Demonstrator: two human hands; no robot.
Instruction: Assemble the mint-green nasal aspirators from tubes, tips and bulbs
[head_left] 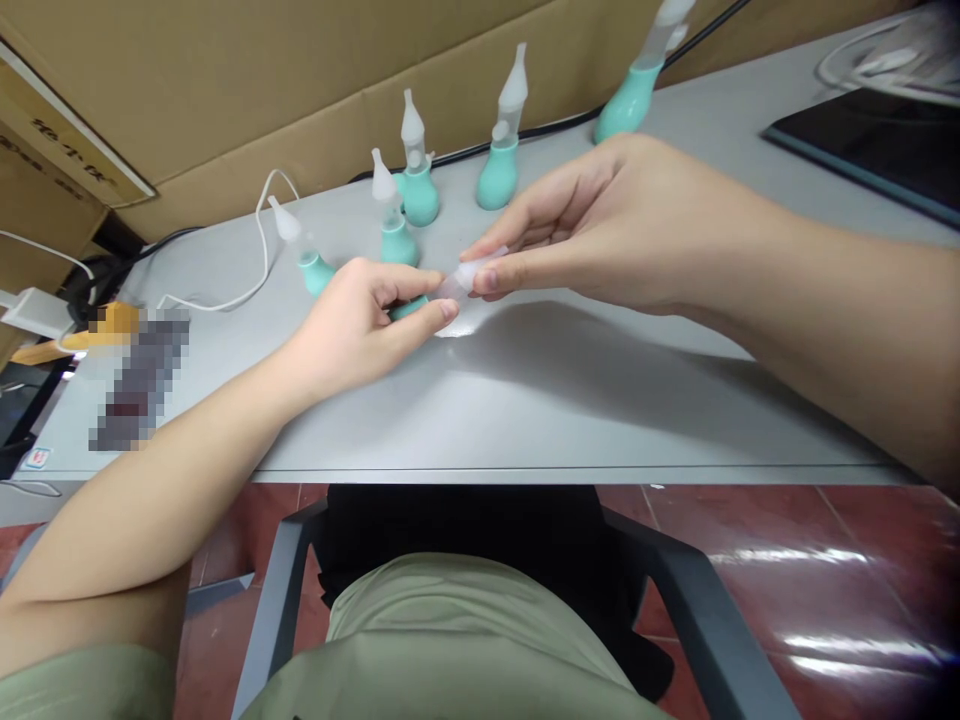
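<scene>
Both hands meet over the grey table, working on one nasal aspirator (454, 285). My left hand (367, 315) pinches its clear body between thumb and index finger, and a bit of teal bulb shows between those fingers. At the other end, the thumb and fingers of my right hand (585, 235) close on the whitish soft tip, which lies tilted up to the right. My fingers cover much of the piece. Just behind stand similar aspirators with teal bulbs and white tips, such as one upright aspirator (498, 175) and a leaning one (316, 271).
Another aspirator (628, 100) stands farther back right. Cardboard (300, 90) walls the rear of the table (525, 420). A white cable (264, 240) curls at left, near a blurred-out dark object (142, 385). A dark flat device (877, 150) lies at right. Chair arms flank my lap.
</scene>
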